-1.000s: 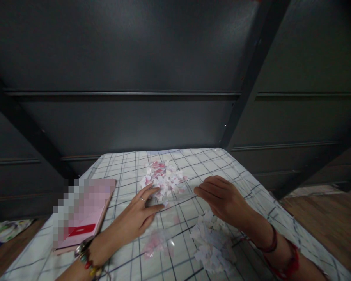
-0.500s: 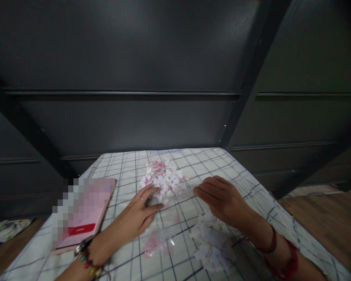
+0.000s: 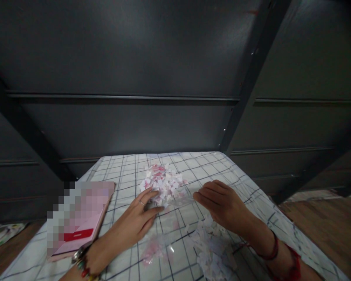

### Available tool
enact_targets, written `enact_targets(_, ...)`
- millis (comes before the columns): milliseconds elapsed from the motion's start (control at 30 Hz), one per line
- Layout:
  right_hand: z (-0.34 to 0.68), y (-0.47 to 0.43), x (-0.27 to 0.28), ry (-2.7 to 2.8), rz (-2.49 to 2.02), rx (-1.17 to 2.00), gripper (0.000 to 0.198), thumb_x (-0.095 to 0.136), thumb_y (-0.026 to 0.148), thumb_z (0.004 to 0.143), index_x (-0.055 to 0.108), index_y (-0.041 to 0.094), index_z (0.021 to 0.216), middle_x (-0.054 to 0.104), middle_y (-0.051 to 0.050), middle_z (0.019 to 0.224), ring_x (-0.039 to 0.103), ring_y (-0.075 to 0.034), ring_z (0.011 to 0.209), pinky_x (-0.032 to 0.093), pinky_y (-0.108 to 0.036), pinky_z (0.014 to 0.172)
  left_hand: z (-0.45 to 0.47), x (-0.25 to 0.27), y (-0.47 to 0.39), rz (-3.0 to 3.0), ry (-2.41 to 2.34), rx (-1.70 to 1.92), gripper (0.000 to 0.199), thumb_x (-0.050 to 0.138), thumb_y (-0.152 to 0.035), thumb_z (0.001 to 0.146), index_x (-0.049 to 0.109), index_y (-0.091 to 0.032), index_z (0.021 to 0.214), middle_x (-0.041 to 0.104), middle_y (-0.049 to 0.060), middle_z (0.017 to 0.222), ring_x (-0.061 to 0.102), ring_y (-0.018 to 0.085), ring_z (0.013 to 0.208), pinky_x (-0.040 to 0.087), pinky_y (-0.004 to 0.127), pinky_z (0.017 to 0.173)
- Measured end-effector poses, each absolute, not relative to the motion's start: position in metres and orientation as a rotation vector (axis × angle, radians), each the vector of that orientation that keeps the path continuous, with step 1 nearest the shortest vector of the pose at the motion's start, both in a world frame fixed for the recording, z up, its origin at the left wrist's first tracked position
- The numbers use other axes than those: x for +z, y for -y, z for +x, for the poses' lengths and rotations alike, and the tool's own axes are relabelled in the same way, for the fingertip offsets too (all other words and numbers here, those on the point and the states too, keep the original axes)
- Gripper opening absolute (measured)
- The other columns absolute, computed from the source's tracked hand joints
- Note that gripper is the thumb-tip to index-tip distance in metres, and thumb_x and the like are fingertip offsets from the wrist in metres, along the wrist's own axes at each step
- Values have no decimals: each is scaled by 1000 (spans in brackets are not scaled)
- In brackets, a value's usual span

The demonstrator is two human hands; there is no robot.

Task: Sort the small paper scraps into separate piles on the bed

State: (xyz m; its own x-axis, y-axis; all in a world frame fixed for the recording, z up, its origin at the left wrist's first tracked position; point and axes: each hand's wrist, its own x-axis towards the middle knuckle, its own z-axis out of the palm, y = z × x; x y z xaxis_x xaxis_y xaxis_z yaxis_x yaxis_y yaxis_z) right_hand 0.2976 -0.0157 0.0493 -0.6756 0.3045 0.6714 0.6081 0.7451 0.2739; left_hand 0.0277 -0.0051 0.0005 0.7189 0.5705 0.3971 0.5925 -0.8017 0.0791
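A loose pile of small torn paper scraps (image 3: 166, 179), white with some pink, lies on the checked cloth. My left hand (image 3: 143, 212) rests at the pile's near left edge, fingers apart and tips against the scraps. To the right, my right hand (image 3: 222, 201) is closed in a pinch on a clear plastic bag (image 3: 179, 201), which stretches from its fingertips toward my left thumb. Whether the left fingers touch the bag is hard to make out. Below my right hand sits a second heap of whitish scraps (image 3: 212, 249).
Between my forearms lies a clear plastic packet (image 3: 155, 249) with pink bits. A pink tablet-like device (image 3: 84, 234), partly blurred out, lies at the left on the white checked tablecloth (image 3: 125, 168). Dark panels (image 3: 134, 128) rise behind the table.
The view has tilted slightly, so everything sits a little lower. Both hands keep nearly the same pose, and the right one still pinches the clear plastic bag.
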Motion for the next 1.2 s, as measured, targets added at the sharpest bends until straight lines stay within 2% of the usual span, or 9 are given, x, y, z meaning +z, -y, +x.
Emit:
enact_targets(267, 308, 17, 59, 2333, -770, -712, 29, 34, -3, 78, 56, 16, 77, 57, -2, 63, 47, -14, 63, 38, -28, 58, 28, -1, 4, -2860, 952, -648, 38, 41, -6, 84, 58, -23, 114, 39, 10, 131, 31, 28, 128, 40, 48, 99)
enact_targets(400, 304, 17, 57, 2258, -701, -698, 27, 35, -2, 80, 56, 15, 85, 61, -3, 69, 49, -14, 67, 39, -28, 60, 28, -2, 4, -2861, 961, -644, 38, 41, -6, 85, 58, -23, 114, 38, 9, 131, 31, 28, 128, 40, 47, 100)
enact_targets(533, 295, 16, 53, 2307, -664, -655, 19, 40, 3, 84, 56, 14, 85, 58, -1, 66, 49, -14, 67, 38, -27, 61, 27, -3, 4, -2847, 962, -618, 39, 40, -5, 84, 58, -24, 114, 36, 9, 133, 30, 28, 128, 39, 49, 100)
enact_targets(733, 309, 20, 61, 2373, -767, -672, 28, 35, -2, 79, 58, 15, 78, 56, -2, 64, 46, -14, 64, 36, -28, 59, 26, 0, 4, -2834, 958, -603, 36, 41, -6, 84, 59, -21, 112, 36, 11, 131, 30, 30, 128, 40, 50, 99)
enact_targets(867, 322, 21, 64, 2327, -811, -702, 31, 35, -4, 77, 59, 15, 82, 58, -4, 67, 46, -15, 65, 37, -28, 58, 26, 1, 5, -2836, 981, -568, 36, 39, -5, 85, 58, -20, 112, 33, 11, 132, 28, 30, 129, 39, 50, 100)
enact_targets(1200, 315, 21, 62, 2354, -796, -683, 28, 37, -2, 79, 59, 14, 80, 58, -3, 66, 47, -15, 65, 40, -28, 60, 26, -4, 2, -2840, 948, -604, 36, 39, -6, 86, 56, -21, 115, 33, 11, 132, 25, 29, 130, 39, 51, 100)
